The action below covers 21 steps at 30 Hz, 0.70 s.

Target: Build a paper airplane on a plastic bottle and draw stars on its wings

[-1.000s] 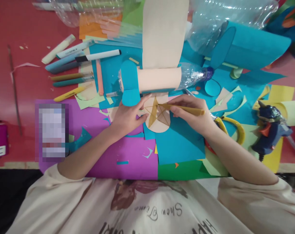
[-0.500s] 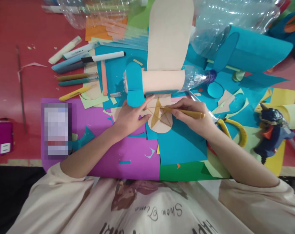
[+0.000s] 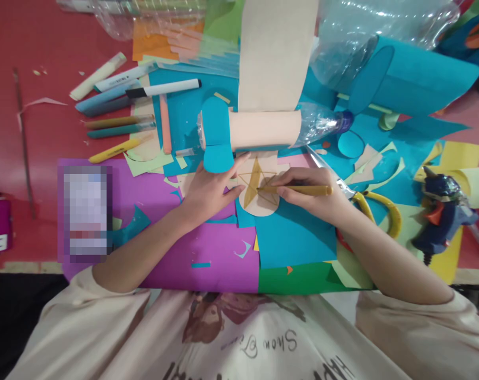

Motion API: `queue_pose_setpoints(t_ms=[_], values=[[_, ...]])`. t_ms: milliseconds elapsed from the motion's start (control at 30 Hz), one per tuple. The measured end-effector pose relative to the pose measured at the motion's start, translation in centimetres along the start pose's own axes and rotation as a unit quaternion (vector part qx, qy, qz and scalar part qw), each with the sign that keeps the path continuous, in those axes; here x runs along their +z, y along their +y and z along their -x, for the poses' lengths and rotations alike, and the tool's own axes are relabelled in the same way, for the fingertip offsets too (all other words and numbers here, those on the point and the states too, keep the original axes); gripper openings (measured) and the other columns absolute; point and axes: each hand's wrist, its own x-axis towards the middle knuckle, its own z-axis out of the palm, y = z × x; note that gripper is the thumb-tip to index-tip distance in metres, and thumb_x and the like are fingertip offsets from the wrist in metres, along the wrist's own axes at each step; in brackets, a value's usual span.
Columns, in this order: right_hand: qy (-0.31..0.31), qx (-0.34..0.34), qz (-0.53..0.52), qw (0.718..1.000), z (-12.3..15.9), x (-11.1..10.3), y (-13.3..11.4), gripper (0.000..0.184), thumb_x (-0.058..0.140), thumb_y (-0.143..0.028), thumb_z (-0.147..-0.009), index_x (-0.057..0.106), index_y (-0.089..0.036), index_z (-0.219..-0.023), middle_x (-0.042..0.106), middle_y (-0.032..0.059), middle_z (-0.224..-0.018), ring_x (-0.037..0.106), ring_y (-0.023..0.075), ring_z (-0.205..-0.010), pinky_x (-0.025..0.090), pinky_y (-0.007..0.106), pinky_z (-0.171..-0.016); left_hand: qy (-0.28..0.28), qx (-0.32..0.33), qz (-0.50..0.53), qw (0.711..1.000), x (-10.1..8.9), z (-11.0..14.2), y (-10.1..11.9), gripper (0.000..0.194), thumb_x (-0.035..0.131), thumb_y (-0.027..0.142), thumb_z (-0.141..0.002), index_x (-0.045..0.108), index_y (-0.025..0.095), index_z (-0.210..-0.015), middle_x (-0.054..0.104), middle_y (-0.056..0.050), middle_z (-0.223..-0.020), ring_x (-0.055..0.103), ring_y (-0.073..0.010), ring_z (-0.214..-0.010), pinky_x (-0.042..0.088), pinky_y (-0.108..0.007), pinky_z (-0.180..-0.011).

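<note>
My right hand (image 3: 311,196) grips a mustard-brown felt-tip pen (image 3: 312,190), its tip on a star (image 3: 252,183) drawn on a cream paper flap (image 3: 259,210) with a rounded end. The star's outline is brown, and its left part is filled in. My left hand (image 3: 213,192) lies with fingers apart at the flap's left edge, partly under a small blue paper piece (image 3: 218,159). Just above both hands lies a clear plastic bottle (image 3: 322,125) wrapped in cream paper (image 3: 265,129). A long cream strip (image 3: 278,58) extends from its far side.
Scissors with yellow handles (image 3: 393,214) lie beside my right wrist, and a blue glue gun (image 3: 441,221) farther right. Several markers (image 3: 120,124) lie at left above a blurred phone (image 3: 86,211). A blue paper roll (image 3: 425,79) sits at upper right among paper scraps.
The pen tip has moved slightly down and left within the star, and more of the star's middle looks coloured. My left hand stays in place; the view has shifted a little.
</note>
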Motion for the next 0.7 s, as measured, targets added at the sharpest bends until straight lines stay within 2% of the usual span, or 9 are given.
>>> queue_pose_setpoints(t_ms=[167,400,700], values=[[-0.026,0.005,-0.017,1.0,0.1,0.0,0.4,0.017,0.069,-0.033,-0.076,0.074,-0.017,-0.078,0.075,0.0061,-0.08,0.068,0.0179,-0.071,0.053,0.028,-0.061,0.008,0.012,0.002,1.0,0.0,0.2,0.0,0.052,0.054,0.026,-0.094,0.042,0.023,-0.144,0.066,-0.002,-0.097,0.061,-0.0177,-0.087,0.045,-0.032,-0.091],[0.061,0.005,-0.026,0.998,-0.1,-0.1,1.1,0.016,0.067,-0.036,-0.081,0.07,-0.02,-0.079,0.072,0.0041,-0.081,0.061,0.015,-0.065,0.048,0.028,-0.056,-0.005,0.011,-0.005,1.0,-0.1,0.6,-0.1,0.054,0.052,0.028,-0.094,0.039,0.023,-0.146,0.066,-0.003,-0.1,0.062,-0.0199,-0.093,0.045,-0.034,-0.091],[0.063,-0.006,-0.002,0.998,-0.2,0.0,0.8,0.009,0.066,-0.027,-0.08,0.07,-0.019,-0.081,0.072,0.0039,-0.081,0.062,0.0156,-0.064,0.048,0.029,-0.058,-0.012,0.011,0.0,1.0,0.0,0.4,-0.3,0.056,0.051,0.029,-0.093,0.039,0.02,-0.147,0.065,-0.005,-0.1,0.061,-0.0214,-0.091,0.045,-0.037,-0.09]])
